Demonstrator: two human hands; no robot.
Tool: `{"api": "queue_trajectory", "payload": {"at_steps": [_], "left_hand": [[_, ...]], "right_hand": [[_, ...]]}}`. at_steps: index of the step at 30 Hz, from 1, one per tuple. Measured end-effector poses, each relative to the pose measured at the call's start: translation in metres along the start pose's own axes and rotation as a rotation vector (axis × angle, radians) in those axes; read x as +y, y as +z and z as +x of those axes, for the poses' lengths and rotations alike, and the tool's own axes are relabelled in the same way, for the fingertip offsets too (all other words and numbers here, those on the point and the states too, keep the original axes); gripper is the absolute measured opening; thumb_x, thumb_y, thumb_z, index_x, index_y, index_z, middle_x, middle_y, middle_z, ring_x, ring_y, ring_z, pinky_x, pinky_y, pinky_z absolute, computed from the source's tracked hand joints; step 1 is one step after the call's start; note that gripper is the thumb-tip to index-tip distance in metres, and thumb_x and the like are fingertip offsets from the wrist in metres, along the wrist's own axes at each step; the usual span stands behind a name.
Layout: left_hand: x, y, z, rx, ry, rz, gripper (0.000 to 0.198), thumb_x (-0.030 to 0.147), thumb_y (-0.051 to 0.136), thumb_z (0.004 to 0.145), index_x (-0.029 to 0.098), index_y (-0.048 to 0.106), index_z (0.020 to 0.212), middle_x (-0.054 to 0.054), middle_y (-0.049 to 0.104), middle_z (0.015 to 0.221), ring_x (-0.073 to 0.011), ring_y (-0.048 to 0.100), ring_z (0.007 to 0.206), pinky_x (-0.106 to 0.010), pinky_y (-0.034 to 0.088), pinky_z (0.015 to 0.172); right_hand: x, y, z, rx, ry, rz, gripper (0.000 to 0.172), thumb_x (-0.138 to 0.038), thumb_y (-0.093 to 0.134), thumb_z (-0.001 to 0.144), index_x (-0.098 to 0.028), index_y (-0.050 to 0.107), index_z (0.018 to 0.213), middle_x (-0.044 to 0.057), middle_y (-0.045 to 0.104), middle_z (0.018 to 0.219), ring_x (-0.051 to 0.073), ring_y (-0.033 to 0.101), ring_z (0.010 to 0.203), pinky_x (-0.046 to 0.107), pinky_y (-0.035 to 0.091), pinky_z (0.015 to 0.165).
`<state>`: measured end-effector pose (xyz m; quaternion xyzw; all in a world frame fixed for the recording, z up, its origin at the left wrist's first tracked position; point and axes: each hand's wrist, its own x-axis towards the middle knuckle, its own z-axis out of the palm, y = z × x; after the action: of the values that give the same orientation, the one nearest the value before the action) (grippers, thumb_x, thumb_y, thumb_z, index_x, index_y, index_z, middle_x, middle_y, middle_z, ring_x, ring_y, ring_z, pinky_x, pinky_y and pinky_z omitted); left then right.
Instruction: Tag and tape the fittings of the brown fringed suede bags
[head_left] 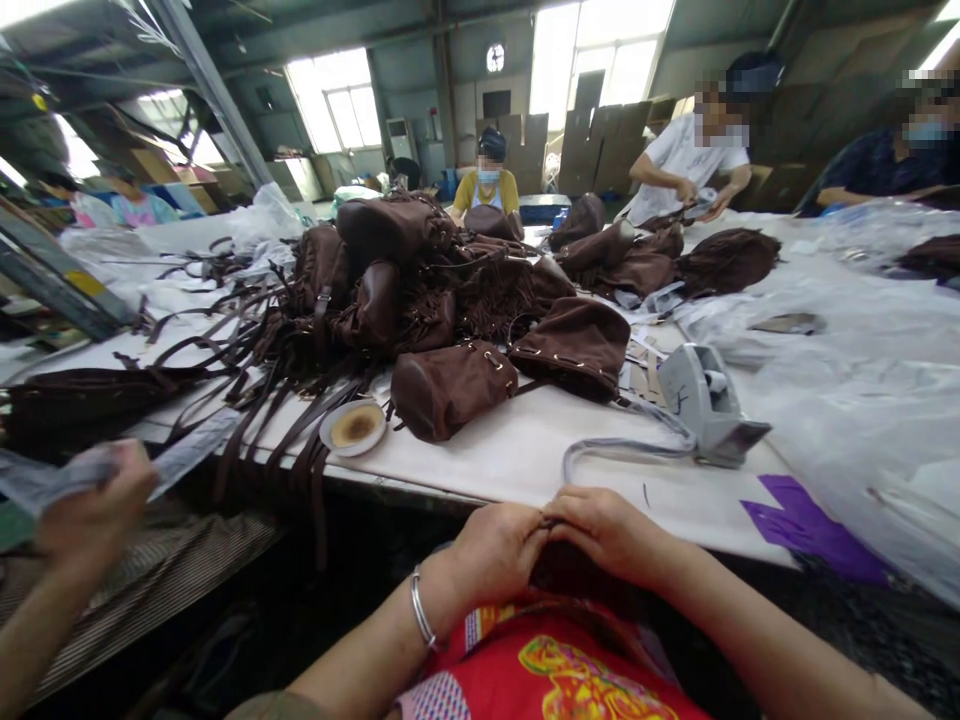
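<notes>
My left hand (495, 545), with a silver bangle at the wrist, and my right hand (611, 530) meet at the table's front edge. Between them, close to my body, is a dark brown bag (566, 568), its edge pinched by the fingers of both hands. Most of this bag is hidden beneath my hands and in shadow. Just beyond lie two brown drawstring bags (454, 390) (574, 345) with metal eyelets.
A large heap of brown bags (397, 230) with dangling straps covers the table (510, 450). Nearby are a round dish (352, 428), a grey tape dispenser (705, 405), purple plastic (810, 525) and clear sheeting (847, 350). A co-worker's hand (97, 500) is at left; other people work beyond.
</notes>
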<state>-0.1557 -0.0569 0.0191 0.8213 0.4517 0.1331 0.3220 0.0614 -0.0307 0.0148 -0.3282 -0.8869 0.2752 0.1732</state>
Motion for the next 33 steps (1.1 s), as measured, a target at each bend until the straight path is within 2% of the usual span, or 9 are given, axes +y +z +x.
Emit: {"api": "queue_trajectory", "payload": {"at_steps": [4, 7, 9, 12, 15, 18, 23, 28, 33], "left_hand": [[-0.021, -0.015, -0.018, -0.136, -0.104, -0.074, 0.021, 0.031, 0.052, 0.092, 0.017, 0.069, 0.089, -0.001, 0.069, 0.080, -0.0129, 0.056, 0.068, -0.021, 0.040, 0.062], [-0.035, -0.018, -0.026, -0.107, -0.193, -0.040, 0.033, 0.032, 0.045, 0.096, 0.015, 0.066, 0.078, 0.000, 0.064, 0.068, -0.0122, 0.052, 0.062, -0.021, 0.037, 0.058], [-0.033, -0.014, -0.022, -0.048, -0.187, 0.033, 0.035, 0.033, 0.044, 0.097, 0.016, 0.067, 0.077, -0.001, 0.064, 0.069, -0.0132, 0.053, 0.063, -0.022, 0.038, 0.060], [-0.016, -0.009, -0.009, -0.003, -0.149, 0.163, 0.031, 0.031, 0.045, 0.096, 0.017, 0.068, 0.082, -0.005, 0.069, 0.076, -0.0158, 0.058, 0.068, -0.024, 0.041, 0.064], [0.001, -0.011, 0.000, 0.007, -0.072, 0.249, 0.030, 0.031, 0.043, 0.097, 0.018, 0.069, 0.090, -0.008, 0.071, 0.085, -0.0186, 0.063, 0.074, -0.026, 0.044, 0.068], [-0.001, -0.022, -0.004, -0.014, -0.051, 0.276, 0.031, 0.037, 0.044, 0.097, 0.018, 0.068, 0.090, -0.008, 0.071, 0.084, -0.0200, 0.065, 0.074, -0.027, 0.044, 0.066], [-0.026, -0.032, -0.018, -0.027, -0.175, 0.336, 0.024, 0.033, 0.051, 0.094, 0.018, 0.067, 0.084, -0.008, 0.071, 0.082, -0.0200, 0.066, 0.075, -0.025, 0.045, 0.065], [-0.018, -0.020, -0.002, 0.055, -0.043, 0.460, 0.018, 0.026, 0.052, 0.092, 0.017, 0.067, 0.087, -0.009, 0.072, 0.085, -0.0204, 0.067, 0.075, -0.027, 0.050, 0.067], [-0.008, -0.027, 0.007, 0.134, 0.188, 0.555, 0.017, 0.027, 0.052, 0.095, 0.016, 0.064, 0.093, -0.008, 0.070, 0.085, -0.0212, 0.068, 0.073, -0.028, 0.052, 0.059]], "right_hand": [[0.053, -0.026, -0.018, 0.215, 0.092, -0.089, 0.023, -0.028, 0.049, 0.098, -0.020, 0.068, 0.088, 0.005, 0.068, 0.085, 0.017, 0.064, 0.076, 0.027, 0.050, 0.071], [0.077, -0.037, -0.028, 0.299, 0.131, -0.232, 0.022, -0.025, 0.049, 0.097, -0.019, 0.069, 0.090, 0.009, 0.070, 0.095, 0.021, 0.067, 0.085, 0.033, 0.052, 0.079], [0.067, -0.030, -0.025, 0.323, 0.117, -0.285, 0.023, -0.022, 0.048, 0.095, -0.019, 0.069, 0.104, 0.012, 0.069, 0.112, 0.024, 0.067, 0.098, 0.036, 0.052, 0.087], [0.024, -0.004, -0.007, 0.291, 0.039, -0.265, 0.040, -0.017, 0.047, 0.094, -0.017, 0.055, 0.134, 0.014, 0.061, 0.132, 0.024, 0.060, 0.117, 0.035, 0.050, 0.097], [-0.007, 0.017, 0.009, 0.150, -0.016, -0.270, 0.031, -0.018, 0.049, 0.093, -0.019, 0.062, 0.121, 0.010, 0.070, 0.112, 0.021, 0.066, 0.099, 0.031, 0.052, 0.084], [0.006, 0.010, 0.007, 0.125, 0.010, -0.317, 0.020, -0.023, 0.048, 0.096, -0.021, 0.068, 0.093, 0.005, 0.069, 0.085, 0.018, 0.064, 0.078, 0.028, 0.049, 0.071], [0.048, -0.025, -0.017, 0.223, 0.063, -0.445, 0.019, -0.022, 0.051, 0.094, -0.023, 0.069, 0.090, 0.006, 0.071, 0.096, 0.020, 0.063, 0.082, 0.031, 0.047, 0.073], [0.011, 0.001, -0.001, 0.301, -0.039, -0.566, 0.032, -0.028, 0.057, 0.090, -0.026, 0.064, 0.122, 0.010, 0.062, 0.131, 0.032, 0.055, 0.116, 0.046, 0.042, 0.093], [0.004, 0.029, 0.003, 0.333, -0.037, -0.425, 0.025, -0.027, 0.044, 0.099, -0.023, 0.068, 0.093, 0.005, 0.066, 0.077, 0.021, 0.062, 0.071, 0.034, 0.046, 0.069]]}}
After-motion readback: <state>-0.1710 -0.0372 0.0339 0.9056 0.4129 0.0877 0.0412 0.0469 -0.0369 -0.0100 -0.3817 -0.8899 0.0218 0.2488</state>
